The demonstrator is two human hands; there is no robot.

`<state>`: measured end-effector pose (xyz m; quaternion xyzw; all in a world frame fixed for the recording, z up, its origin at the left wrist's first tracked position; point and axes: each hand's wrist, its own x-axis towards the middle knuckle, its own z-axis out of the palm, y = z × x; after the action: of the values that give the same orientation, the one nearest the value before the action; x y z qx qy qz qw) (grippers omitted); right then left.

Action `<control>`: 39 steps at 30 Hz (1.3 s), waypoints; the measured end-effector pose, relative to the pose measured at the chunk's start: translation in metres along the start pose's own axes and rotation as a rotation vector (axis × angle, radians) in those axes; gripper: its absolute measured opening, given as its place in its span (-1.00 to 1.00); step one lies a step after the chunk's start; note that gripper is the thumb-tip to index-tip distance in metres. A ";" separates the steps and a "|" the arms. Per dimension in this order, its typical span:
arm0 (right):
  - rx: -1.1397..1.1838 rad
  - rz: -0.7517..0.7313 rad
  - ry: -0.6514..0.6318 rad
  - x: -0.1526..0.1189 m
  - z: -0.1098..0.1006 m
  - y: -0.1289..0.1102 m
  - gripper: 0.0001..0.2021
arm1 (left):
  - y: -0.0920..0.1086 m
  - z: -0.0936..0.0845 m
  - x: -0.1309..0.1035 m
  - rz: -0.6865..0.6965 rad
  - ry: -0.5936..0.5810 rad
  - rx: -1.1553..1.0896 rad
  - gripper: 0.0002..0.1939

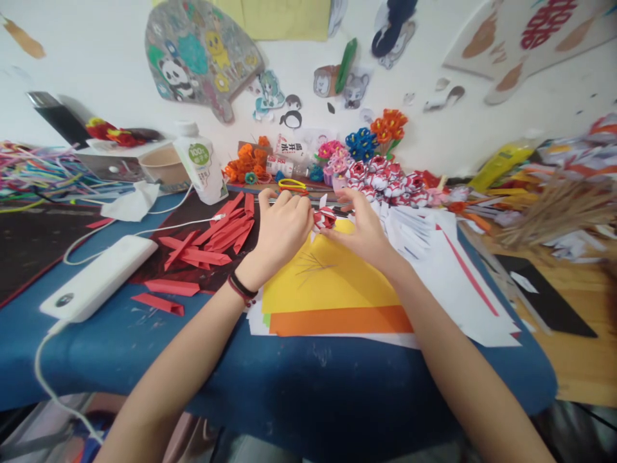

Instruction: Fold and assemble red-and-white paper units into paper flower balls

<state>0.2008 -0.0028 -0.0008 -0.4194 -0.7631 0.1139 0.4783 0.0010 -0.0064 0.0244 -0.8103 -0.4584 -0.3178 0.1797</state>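
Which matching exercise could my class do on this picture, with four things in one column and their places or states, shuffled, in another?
Things
1. red-and-white flower
2. power bank
3. yellow sheet
4. bracelet

Places or states
A. around the left wrist
B. partly covering an orange sheet
C. between the left hand and right hand
D. plugged into a white cable

Pairs: 1-C, 2-D, 3-B, 4-A

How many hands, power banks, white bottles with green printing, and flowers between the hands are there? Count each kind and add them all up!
Hands: 2, left hand and right hand
Red-and-white paper flower between them: 1
White power bank: 1
White bottle with green printing: 1
Total: 5
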 end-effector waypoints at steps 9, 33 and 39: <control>-0.195 -0.051 0.031 -0.005 0.011 -0.013 -0.27 | 0.003 -0.004 -0.002 -0.019 0.057 -0.013 -0.69; -0.180 -0.198 0.106 -0.009 0.008 -0.017 -0.64 | 0.004 -0.005 0.000 0.003 0.051 -0.016 -0.72; -0.263 -0.272 0.136 -0.008 0.009 -0.013 -0.68 | 0.001 0.000 -0.002 0.092 -0.020 0.061 -0.66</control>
<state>0.1876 -0.0150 -0.0032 -0.3778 -0.7870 -0.0811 0.4809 0.0012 -0.0081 0.0228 -0.8279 -0.4318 -0.2868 0.2143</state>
